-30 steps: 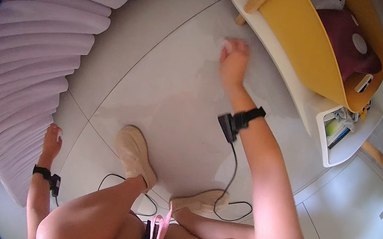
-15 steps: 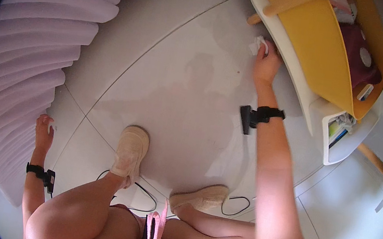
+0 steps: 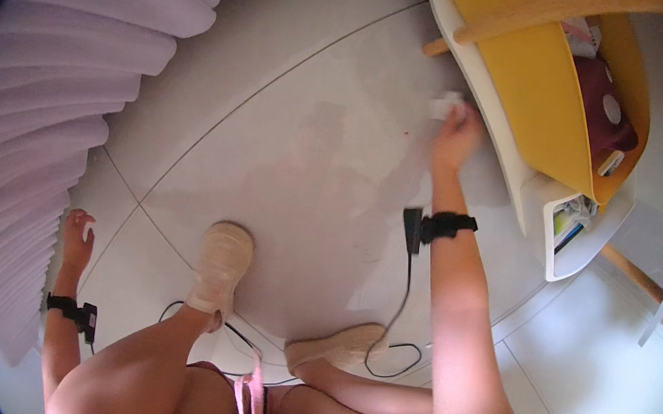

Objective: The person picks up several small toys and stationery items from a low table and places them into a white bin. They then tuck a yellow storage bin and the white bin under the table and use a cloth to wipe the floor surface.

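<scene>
Two hands apart on pale tiled floor [image 3: 294, 116]. Right hand [image 3: 455, 136] reached far forward, fingers closed on small white cloth [image 3: 444, 104], pressed to floor just beside white-and-yellow chair [image 3: 487, 85]. Left hand [image 3: 77, 231] rested near lilac pleated curtain [image 3: 36, 120], fingers loosely spread, holding nothing. Beige shoes [image 3: 218, 267] on floor between arms.

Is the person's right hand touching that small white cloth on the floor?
Touching. The head view shows the right hand pressed on the white cloth, fingers overlapping its edge with no gap, against the pale tiled floor.
</scene>
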Tool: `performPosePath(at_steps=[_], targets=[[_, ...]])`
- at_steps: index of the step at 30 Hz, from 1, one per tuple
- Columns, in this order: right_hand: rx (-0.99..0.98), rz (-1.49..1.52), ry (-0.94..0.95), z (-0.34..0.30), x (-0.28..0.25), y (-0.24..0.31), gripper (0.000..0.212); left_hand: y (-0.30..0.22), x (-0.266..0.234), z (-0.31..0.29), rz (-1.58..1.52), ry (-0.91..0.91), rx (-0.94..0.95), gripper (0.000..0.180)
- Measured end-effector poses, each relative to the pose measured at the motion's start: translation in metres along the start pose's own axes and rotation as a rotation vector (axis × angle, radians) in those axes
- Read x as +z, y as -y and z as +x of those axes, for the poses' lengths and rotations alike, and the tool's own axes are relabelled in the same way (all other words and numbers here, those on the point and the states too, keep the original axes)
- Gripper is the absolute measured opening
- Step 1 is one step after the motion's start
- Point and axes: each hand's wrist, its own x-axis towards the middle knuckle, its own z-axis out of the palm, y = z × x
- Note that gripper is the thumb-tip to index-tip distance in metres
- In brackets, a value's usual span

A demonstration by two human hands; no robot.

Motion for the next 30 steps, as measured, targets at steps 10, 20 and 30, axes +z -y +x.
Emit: performPosePath(at_steps=[10, 20, 30], targets=[[-0.647, 0.167, 0.752, -0.125, 0.040, 0.131, 0.012, 0.007, 0.012, -0.021, 0.139, 0.367, -0.245, 0.019], [0.022, -0.146, -0.110, -0.029, -0.067, -0.055, 0.021, 0.100, 0.016, -0.101, -0.215, 0.190, -0.318, 0.023], [-0.422, 0.048, 0.539, -0.094, 0.027, 0.075, 0.018, 0.062, 0.042, -0.088, -0.209, 0.169, -0.204, 0.035]])
